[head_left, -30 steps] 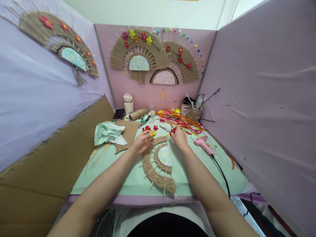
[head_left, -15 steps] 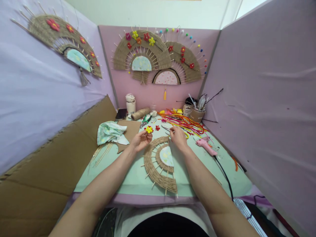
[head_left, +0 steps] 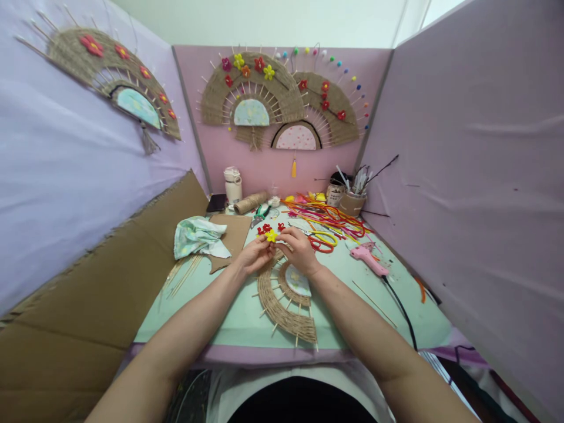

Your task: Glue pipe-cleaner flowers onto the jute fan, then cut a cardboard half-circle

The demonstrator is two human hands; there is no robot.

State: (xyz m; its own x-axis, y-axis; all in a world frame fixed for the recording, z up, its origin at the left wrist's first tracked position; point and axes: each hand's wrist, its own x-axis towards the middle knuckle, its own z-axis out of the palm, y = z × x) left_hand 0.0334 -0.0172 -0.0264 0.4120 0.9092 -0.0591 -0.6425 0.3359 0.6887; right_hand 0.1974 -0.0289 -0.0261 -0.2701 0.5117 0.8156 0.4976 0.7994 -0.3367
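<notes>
Beyond the arched brown-twine fan (head_left: 287, 318), a fuzzy yellow flower (head_left: 271, 236) is pinched by the left hand (head_left: 257, 254), the right hand (head_left: 300, 249) at its edge, grip unclear.

A cream bottle (head_left: 233, 187) stands at the back of the bench (head_left: 240, 320); a dark flat slab (head_left: 216, 203) lies just left of the bottle, a twine spool (head_left: 251, 202) just right. Crumpled cloth (head_left: 197, 238) lies in front of the bottle, leftward; a woven wall fan (head_left: 215, 97) hangs above the bottle
</notes>
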